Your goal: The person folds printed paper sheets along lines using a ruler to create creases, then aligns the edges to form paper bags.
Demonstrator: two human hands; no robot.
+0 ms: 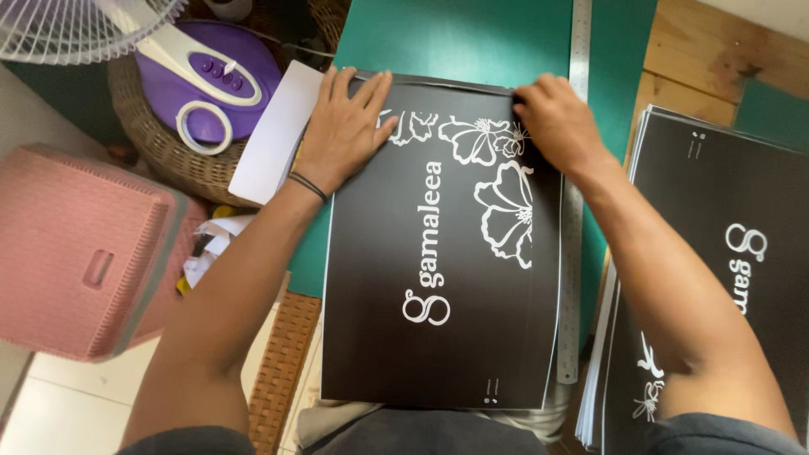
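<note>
Black printed sheet (438,244) lies on green mat (455,38), steel ruler (573,211) along its right edge. Left hand (341,131) flat, fingers spread, pressing sheet's top-left corner. Right hand (556,118) pinches top-right corner. Risk: uneven pressure skews sheet against ruler, creasing corner.

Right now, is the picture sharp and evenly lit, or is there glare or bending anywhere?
Head view: soft, even daylight, no hard shadows; a faint sheen on the black printed sheet under the left hand and right hand; mostly sharp; the metal ruler bows slightly, hinting at wide-lens distortion.
</note>
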